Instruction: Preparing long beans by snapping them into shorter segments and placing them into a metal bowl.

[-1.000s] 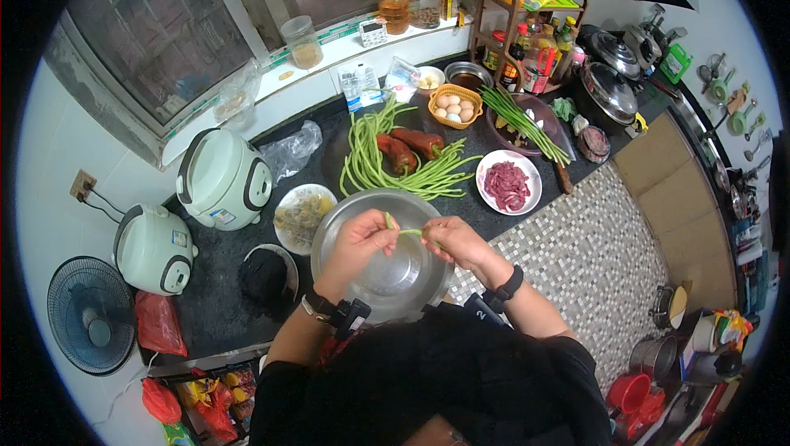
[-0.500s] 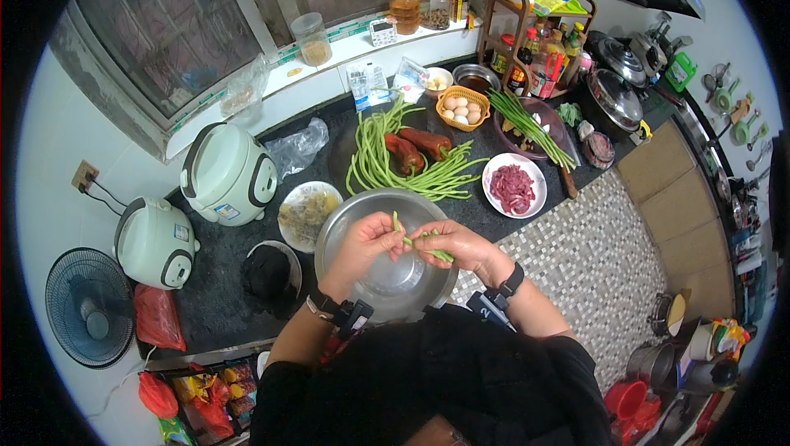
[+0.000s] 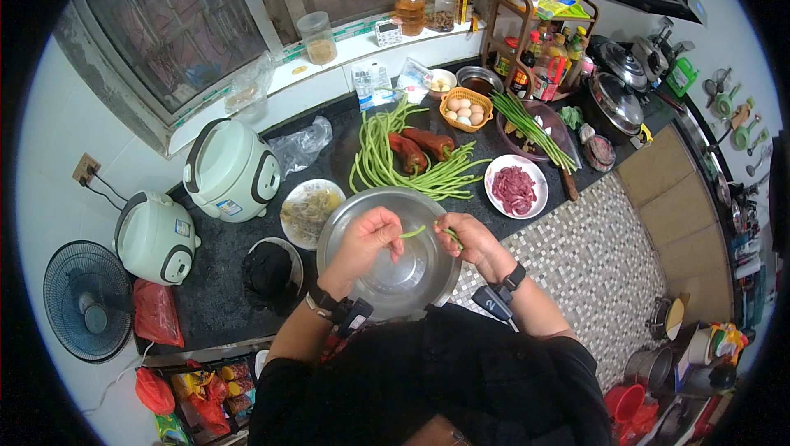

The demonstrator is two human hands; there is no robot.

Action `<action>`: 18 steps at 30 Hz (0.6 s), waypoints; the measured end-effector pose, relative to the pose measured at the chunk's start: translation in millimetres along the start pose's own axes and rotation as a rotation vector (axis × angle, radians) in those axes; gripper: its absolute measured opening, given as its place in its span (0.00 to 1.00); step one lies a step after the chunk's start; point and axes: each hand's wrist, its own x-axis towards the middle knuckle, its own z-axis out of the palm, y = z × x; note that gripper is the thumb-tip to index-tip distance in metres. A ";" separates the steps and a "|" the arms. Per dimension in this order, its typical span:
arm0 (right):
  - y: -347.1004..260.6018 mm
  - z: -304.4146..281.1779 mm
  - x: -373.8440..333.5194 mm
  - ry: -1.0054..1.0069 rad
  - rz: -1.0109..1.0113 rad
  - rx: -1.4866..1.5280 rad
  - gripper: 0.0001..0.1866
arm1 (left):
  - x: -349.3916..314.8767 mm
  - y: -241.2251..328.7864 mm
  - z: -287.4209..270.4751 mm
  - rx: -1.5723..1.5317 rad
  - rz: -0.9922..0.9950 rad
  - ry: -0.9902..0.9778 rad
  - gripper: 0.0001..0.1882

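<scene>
There are two rice cookers (image 3: 233,168), two red peppers (image 3: 431,143), one wide steel basin (image 3: 403,302).

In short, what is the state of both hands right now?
Left hand: partly curled, bean piece at its fingertips; whether gripped cannot be told.
Right hand: closed, holding green bean.

a black short-sleeved top (image 3: 411,376) was worn. black wristbands (image 3: 515,276) showed on both sides, each beside a small dark box (image 3: 492,302). the right one bore a pale mark.
</scene>
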 end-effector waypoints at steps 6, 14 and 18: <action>-10.8 10.0 -13.0 -0.110 -0.087 -0.047 0.06 | -0.7 1.4 -7.0 -0.043 -0.055 0.062 0.06; 2.7 24.9 -12.9 -0.230 -0.031 -0.059 0.05 | -8.2 -13.4 -11.5 0.087 -0.167 0.008 0.05; 10.5 16.5 -3.5 -0.360 0.003 -0.156 0.07 | -15.2 -17.4 -17.9 0.265 -0.169 0.030 0.04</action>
